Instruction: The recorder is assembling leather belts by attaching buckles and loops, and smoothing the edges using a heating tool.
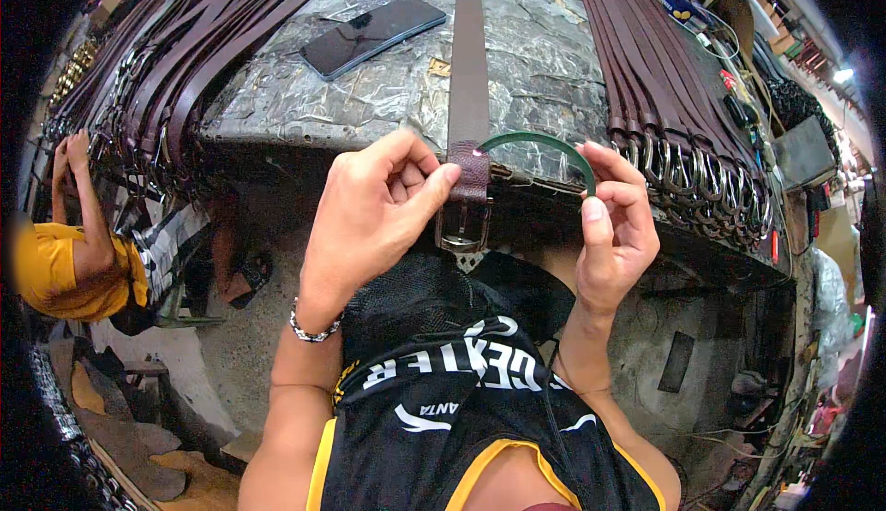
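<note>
A dark brown leather belt runs down over the bench's near edge, its folded buckle end facing me. The metal buckle hangs below the edge. At the fold's left side, my left hand is closed, with thumb and forefinger pinching the belt's edge. My right hand, to the right of the belt, grips one end of a narrow dark green strip between thumb and fingers. The strip arches across to the belt, where its other end meets the right side of the fold; whether it passes through is hidden.
Brown belts with buckles hang over the bench edge in bundles, at left and right. A dark phone lies on the worn bench top. At far left, another person in a yellow shirt reaches toward the left bundle.
</note>
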`<state>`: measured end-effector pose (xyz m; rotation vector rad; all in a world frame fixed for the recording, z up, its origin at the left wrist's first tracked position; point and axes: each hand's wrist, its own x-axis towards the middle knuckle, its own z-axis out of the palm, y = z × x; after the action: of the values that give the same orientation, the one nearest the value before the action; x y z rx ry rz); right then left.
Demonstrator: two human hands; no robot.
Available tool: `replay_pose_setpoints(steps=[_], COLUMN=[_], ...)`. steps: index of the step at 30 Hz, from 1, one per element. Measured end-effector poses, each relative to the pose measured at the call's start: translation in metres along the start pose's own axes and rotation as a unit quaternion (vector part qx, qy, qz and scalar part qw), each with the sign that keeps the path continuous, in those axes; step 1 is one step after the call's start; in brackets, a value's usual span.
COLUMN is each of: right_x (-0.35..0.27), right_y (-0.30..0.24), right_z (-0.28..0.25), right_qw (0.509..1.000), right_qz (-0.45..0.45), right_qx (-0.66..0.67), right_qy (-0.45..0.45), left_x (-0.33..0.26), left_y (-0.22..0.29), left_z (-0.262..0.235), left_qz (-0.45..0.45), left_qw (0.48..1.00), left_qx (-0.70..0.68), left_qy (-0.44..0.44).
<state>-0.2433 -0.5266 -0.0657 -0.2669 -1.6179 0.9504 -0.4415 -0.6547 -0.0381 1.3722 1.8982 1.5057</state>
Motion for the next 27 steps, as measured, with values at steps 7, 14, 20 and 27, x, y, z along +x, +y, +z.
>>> replay_pose_setpoints(steps=[7, 14, 20, 27], right_x=[-0.001, -0.001, -0.002, -0.003], right_y=[0.000, 0.002, 0.003, -0.002], right_z=[-0.002, 0.000, 0.000, -0.002], right_qw=[0.999, 1.000, 1.000, 0.996], right_qz=[-0.010, -0.002, -0.001, -0.012], right_qx=[-0.041, 0.009, -0.006, -0.084], right_qy=[-0.033, 0.012, 0.000, -0.040], left_x=[-0.001, -0.001, -0.002, -0.001], left_y=[-0.008, -0.001, -0.002, -0.007], left_z=[-0.011, 0.006, 0.004, -0.013], left_qz=[-0.011, -0.019, -0.019, -0.062], left_qw=[0.998, 0.999, 1.000, 0.995], left_qx=[-0.047, -0.029, -0.019, -0.061], left_qy=[-0.034, -0.009, 0.012, -0.056])
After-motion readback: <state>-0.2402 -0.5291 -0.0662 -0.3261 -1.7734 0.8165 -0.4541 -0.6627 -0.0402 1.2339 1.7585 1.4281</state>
